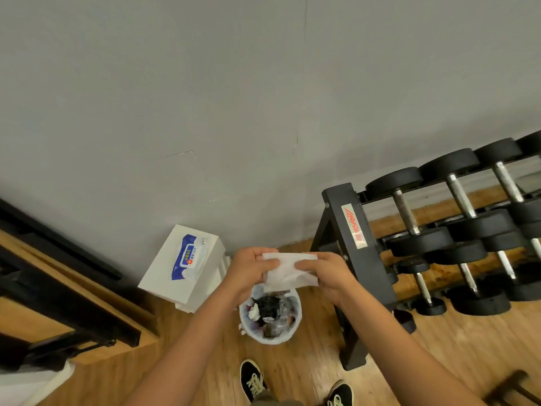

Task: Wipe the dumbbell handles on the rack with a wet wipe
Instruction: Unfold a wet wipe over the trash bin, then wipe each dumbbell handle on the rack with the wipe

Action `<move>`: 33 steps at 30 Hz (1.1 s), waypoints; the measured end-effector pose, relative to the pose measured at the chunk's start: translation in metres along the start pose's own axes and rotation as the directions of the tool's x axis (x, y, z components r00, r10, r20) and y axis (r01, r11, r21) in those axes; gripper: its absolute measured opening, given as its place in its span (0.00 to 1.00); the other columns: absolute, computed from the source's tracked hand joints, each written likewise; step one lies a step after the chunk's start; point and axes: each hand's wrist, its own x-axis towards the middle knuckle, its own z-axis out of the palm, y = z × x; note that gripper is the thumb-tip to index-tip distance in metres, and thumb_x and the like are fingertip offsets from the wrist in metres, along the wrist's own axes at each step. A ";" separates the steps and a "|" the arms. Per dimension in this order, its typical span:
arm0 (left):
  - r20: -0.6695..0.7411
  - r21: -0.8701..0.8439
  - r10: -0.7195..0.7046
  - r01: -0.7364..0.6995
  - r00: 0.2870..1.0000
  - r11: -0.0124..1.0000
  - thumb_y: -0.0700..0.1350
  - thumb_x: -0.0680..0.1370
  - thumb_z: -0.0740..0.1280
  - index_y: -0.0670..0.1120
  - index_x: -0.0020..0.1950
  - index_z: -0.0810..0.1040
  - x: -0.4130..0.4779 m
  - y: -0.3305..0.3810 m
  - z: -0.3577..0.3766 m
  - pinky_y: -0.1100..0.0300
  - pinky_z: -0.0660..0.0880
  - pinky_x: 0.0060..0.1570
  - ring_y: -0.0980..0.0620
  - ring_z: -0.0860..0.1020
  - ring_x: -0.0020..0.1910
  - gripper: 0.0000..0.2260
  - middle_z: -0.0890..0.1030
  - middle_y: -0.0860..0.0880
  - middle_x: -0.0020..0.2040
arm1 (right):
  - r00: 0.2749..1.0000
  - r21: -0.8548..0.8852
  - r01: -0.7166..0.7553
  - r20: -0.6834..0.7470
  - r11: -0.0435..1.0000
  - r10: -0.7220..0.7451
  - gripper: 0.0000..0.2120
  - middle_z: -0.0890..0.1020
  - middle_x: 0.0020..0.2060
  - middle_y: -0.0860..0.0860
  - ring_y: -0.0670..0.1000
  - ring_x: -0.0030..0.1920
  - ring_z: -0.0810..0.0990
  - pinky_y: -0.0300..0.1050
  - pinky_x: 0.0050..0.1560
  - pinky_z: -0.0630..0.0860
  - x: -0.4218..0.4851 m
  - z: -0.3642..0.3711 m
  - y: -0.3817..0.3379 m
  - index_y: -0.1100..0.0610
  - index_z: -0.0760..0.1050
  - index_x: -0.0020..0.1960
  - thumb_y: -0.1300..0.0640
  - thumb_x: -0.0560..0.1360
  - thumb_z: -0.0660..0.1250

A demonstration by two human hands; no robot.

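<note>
Above the bin [270, 323], left hand [251, 271] and right hand [325, 273] pinching wet wipe [288, 272] edges, rack [360, 247] rightward

A plain grey wall [205, 98] is rising behind the small waste bin [296, 325], which is standing on a wooden plank floor [468, 347]. Just left of the bin a white stool [164, 285] is sitting against the wall, and farther left a black-framed wooden platform [58, 288] is lying.
</note>
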 end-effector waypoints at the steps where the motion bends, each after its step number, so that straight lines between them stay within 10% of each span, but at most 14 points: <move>1: 0.003 0.025 0.003 -0.004 1.000 1.000 0.30 0.77 0.71 0.38 0.61 0.82 0.003 -0.001 -0.001 0.61 0.81 0.36 0.49 0.84 0.42 0.13 0.85 0.42 0.49 | 0.998 -0.045 0.034 -0.059 0.998 -0.037 0.11 0.83 0.50 0.60 0.58 0.48 0.84 0.50 0.48 0.83 0.003 0.000 0.001 0.62 0.80 0.52 0.69 0.71 0.74; 7: 0.069 0.049 0.009 -0.012 0.998 0.999 0.36 0.80 0.70 0.47 0.59 0.84 0.026 -0.007 0.012 0.49 0.84 0.50 0.44 0.85 0.52 0.10 0.86 0.43 0.54 | 0.802 -0.466 0.438 -0.185 0.769 -0.569 0.25 0.76 0.44 0.48 0.43 0.44 0.79 0.29 0.36 0.74 -0.005 0.004 0.002 0.49 0.68 0.64 0.68 0.74 0.69; 10: 0.171 -0.074 -0.036 0.050 0.985 0.996 0.37 0.83 0.65 0.43 0.64 0.81 0.022 -0.004 0.029 0.58 0.81 0.40 0.54 0.84 0.38 0.11 0.86 0.49 0.40 | 0.709 -0.552 0.523 -0.141 0.650 -0.691 0.28 0.78 0.44 0.43 0.35 0.47 0.78 0.26 0.42 0.73 -0.006 -0.004 0.011 0.50 0.66 0.70 0.68 0.76 0.68; 18: 0.271 -0.410 -0.072 0.183 0.960 0.893 0.51 0.84 0.61 0.39 0.68 0.77 0.018 0.010 0.100 0.51 0.78 0.59 0.43 0.83 0.60 0.19 0.84 0.40 0.60 | 0.665 -0.561 0.662 0.133 0.498 -0.735 0.21 0.77 0.63 0.41 0.40 0.65 0.74 0.37 0.64 0.73 0.013 -0.079 0.019 0.50 0.75 0.67 0.50 0.75 0.73; 24: 0.299 -0.369 -0.012 0.127 0.954 0.921 0.56 0.82 0.60 0.40 0.76 0.70 0.025 0.006 0.189 0.47 0.69 0.75 0.44 0.76 0.71 0.28 0.78 0.41 0.71 | 0.693 -0.429 0.683 0.124 0.592 -0.710 0.18 0.78 0.66 0.46 0.39 0.67 0.75 0.41 0.67 0.74 0.041 -0.173 -0.003 0.49 0.76 0.66 0.59 0.78 0.71; 33: 0.104 0.025 0.106 -0.109 0.989 0.994 0.51 0.83 0.60 0.54 0.68 0.77 0.042 -0.020 0.282 0.60 0.74 0.68 0.58 0.78 0.68 0.15 0.82 0.58 0.64 | 0.746 -0.374 0.654 0.178 0.657 -0.641 0.17 0.82 0.55 0.38 0.37 0.58 0.80 0.34 0.58 0.77 0.078 -0.274 -0.025 0.47 0.79 0.62 0.64 0.78 0.69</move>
